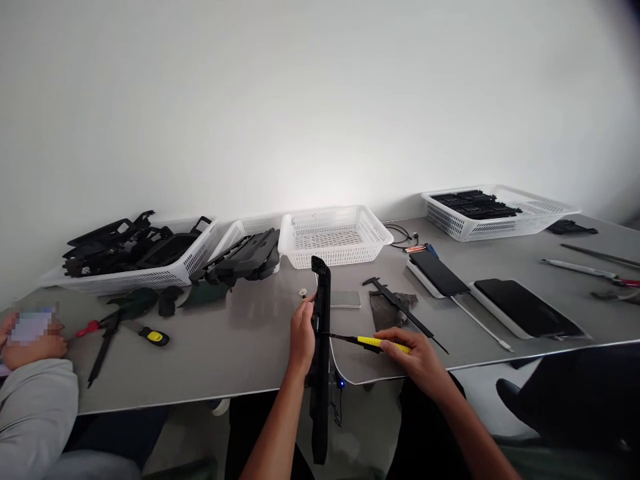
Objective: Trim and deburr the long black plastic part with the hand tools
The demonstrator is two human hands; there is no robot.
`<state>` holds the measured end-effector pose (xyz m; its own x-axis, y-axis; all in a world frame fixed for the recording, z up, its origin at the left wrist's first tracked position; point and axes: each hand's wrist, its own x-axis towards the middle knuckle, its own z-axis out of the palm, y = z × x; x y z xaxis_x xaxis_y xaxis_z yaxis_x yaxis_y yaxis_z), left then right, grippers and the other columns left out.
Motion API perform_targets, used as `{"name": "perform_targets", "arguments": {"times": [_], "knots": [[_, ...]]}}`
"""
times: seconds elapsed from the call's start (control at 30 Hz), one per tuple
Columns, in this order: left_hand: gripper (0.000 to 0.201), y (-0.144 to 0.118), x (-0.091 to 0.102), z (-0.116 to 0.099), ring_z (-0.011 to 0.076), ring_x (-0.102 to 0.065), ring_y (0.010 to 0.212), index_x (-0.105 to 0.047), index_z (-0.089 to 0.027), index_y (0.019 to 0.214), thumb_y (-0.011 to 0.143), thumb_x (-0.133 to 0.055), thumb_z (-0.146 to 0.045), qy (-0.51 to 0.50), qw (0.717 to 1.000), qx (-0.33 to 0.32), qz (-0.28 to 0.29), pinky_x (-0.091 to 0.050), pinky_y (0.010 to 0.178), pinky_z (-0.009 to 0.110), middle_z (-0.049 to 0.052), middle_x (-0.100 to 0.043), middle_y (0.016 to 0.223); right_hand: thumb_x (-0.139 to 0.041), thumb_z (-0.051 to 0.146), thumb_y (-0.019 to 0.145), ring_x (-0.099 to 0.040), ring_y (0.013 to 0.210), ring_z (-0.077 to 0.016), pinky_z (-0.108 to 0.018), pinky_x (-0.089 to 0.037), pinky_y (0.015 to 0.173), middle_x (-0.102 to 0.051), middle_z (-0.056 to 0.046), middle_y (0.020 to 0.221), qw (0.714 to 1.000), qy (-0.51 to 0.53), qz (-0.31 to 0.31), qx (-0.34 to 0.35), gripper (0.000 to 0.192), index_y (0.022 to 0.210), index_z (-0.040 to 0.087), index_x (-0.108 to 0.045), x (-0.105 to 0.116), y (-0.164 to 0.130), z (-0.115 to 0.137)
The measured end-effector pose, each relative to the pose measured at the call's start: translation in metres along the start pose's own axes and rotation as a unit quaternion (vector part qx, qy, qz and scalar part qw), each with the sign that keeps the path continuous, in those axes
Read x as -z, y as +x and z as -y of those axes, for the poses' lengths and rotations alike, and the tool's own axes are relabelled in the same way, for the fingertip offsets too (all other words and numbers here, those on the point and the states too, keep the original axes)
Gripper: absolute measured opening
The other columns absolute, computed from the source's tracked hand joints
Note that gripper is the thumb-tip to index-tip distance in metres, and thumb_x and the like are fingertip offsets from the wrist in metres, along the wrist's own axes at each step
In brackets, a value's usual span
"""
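Note:
A long black plastic part stands on end at the table's front edge, and my left hand is closed around its upper half. Its lower end reaches below the tabletop. My right hand grips a yellow-and-black utility knife. The knife's thin dark blade points left, and its tip meets the side of the part beside my left fingers. Whether the tip cuts in or only touches, I cannot tell. A black caliper lies on a dark cloth beyond my right hand.
White baskets line the wall; the outer ones hold black parts. Black panels lean between them. Phones, a cable and another knife lie about. At left sits a person in a grey sleeve.

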<state>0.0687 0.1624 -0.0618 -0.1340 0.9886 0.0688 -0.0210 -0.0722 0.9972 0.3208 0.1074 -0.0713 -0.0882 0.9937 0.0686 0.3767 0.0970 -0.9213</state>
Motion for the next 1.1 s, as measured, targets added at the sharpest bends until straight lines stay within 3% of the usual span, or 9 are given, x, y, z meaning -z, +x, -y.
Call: {"name": "perform_targets", "arguments": {"times": [0.2,0.4,0.7,0.83,0.93,1.0,1.1], "knots": [[0.045,0.004,0.001,0.004,0.0295,-0.07,0.123,-0.077,-0.019,0.123,0.096,-0.056,-0.049,-0.003,0.999,-0.014,-0.048,-0.053,0.107,0.041,0.01,-0.08,0.125,-0.064,0.064,0.091,-0.073,0.085,-0.0262,-0.032,-0.053,0.073,-0.081,-0.008,0.093,1.0,-0.009,-0.011,0.005,0.05,0.099,0.02,-0.085,-0.001,0.0,0.001],[0.044,0.005,0.0,0.005,0.0318,-0.07,0.123,-0.081,-0.019,0.112,0.092,-0.059,-0.051,-0.003,0.998,-0.022,-0.056,-0.054,0.107,0.043,0.01,-0.082,0.119,-0.061,0.065,0.093,-0.071,0.082,-0.0247,-0.031,-0.05,0.071,-0.08,-0.007,0.091,0.999,-0.023,-0.039,0.012,0.051,0.096,0.02,-0.085,-0.005,-0.002,0.0],[0.05,0.001,0.0,0.005,0.0334,-0.064,0.136,-0.078,-0.017,0.127,0.091,-0.062,-0.049,0.02,0.996,-0.062,-0.065,-0.046,0.119,0.046,0.013,-0.078,0.131,-0.058,0.069,0.093,-0.059,0.068,-0.0188,-0.028,-0.041,0.061,-0.07,-0.004,0.075,0.999,0.001,-0.051,0.003,0.057,0.093,0.017,-0.082,-0.007,0.0,0.001],[0.053,-0.015,-0.019,-0.005,0.0318,-0.055,0.148,-0.074,-0.023,0.134,0.097,-0.06,-0.057,-0.013,0.996,-0.052,-0.065,-0.043,0.123,0.043,0.011,-0.07,0.146,-0.059,0.07,0.092,-0.052,0.06,-0.0163,-0.028,-0.037,0.055,-0.065,-0.003,0.069,0.996,0.045,-0.076,-0.009,0.057,0.093,0.017,-0.081,-0.004,-0.004,-0.005],[0.06,-0.029,-0.043,-0.014,0.0311,-0.068,0.132,-0.066,-0.026,0.143,0.1,-0.053,-0.066,-0.142,0.989,0.051,-0.013,-0.057,0.104,0.04,0.01,-0.079,0.125,-0.061,0.069,0.092,-0.049,0.055,-0.0156,-0.028,-0.036,0.052,-0.061,-0.002,0.063,0.991,0.068,-0.117,-0.013,0.056,0.09,0.017,-0.079,-0.002,-0.008,-0.009],[0.062,-0.034,-0.058,-0.017,0.0307,-0.075,0.111,-0.071,-0.022,0.128,0.096,-0.055,-0.072,-0.188,0.978,0.093,0.001,-0.06,0.086,0.037,0.01,-0.081,0.104,-0.06,0.069,0.092,-0.05,0.055,-0.0157,-0.027,-0.037,0.051,-0.06,-0.002,0.063,0.988,0.07,-0.137,-0.01,0.056,0.089,0.017,-0.078,-0.003,-0.009,-0.01],[0.057,-0.037,-0.071,-0.016,0.0254,-0.076,0.088,-0.073,-0.019,0.105,0.086,-0.07,-0.073,-0.251,0.961,0.111,-0.027,-0.054,0.068,0.03,0.007,-0.077,0.087,-0.058,0.069,0.094,-0.052,0.057,-0.016,-0.026,-0.039,0.052,-0.061,-0.002,0.063,0.986,0.051,-0.156,0.003,0.057,0.088,0.016,-0.078,-0.005,-0.009,-0.01]]}}
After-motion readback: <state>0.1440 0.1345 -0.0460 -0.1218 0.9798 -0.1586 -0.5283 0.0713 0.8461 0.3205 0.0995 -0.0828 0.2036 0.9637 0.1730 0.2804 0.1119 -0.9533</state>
